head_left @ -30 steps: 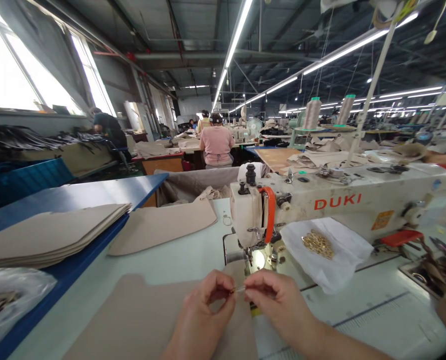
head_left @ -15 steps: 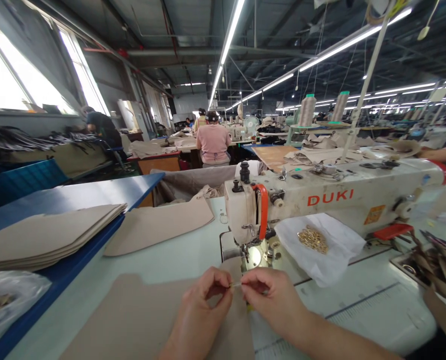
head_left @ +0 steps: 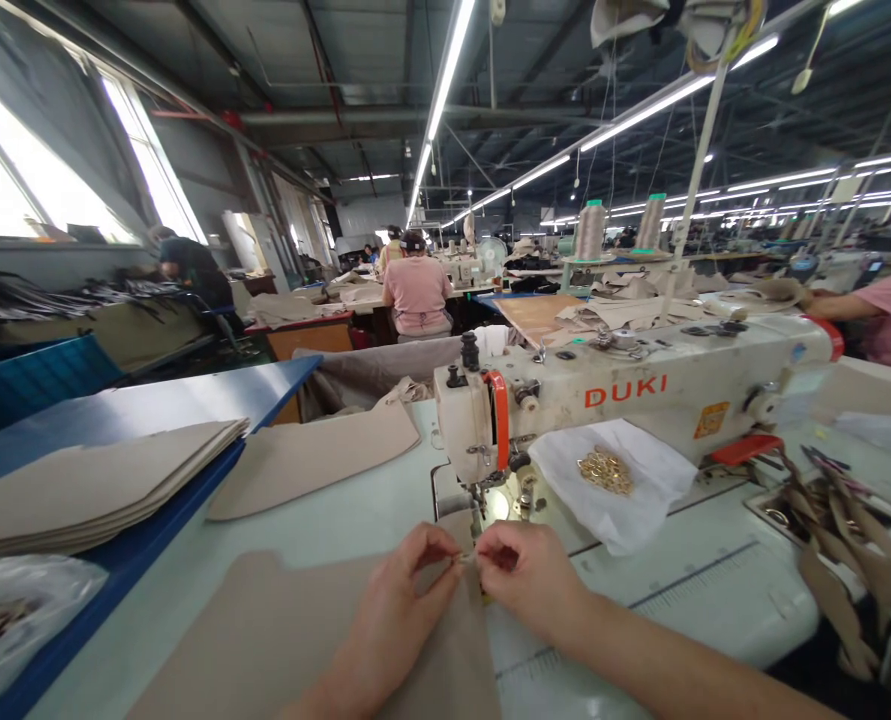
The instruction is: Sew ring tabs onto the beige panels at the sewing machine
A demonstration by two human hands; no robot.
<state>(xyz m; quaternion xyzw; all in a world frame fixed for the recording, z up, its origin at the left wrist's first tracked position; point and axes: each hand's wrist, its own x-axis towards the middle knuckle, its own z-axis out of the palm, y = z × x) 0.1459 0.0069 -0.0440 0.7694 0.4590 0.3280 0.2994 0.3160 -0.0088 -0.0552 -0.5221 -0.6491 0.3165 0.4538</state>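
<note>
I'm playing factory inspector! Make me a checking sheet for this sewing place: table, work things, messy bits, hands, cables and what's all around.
Surface: pale green tabletop, partly covered by work.
Job's things: large beige panel lying flat in front; sewing machine beyond it; gold-coloured pieces heaped on a white sheet.
Clutter: clear plastic bag and stack of panels at left; brown straps at right.
Hands: left hand pinches a tiny thing, too small to name; right hand beside it, grip unclear.
Cables: hanging cord overhead.
Surroundings: person in a pink top seated ahead; thread cones behind the machine.
</note>
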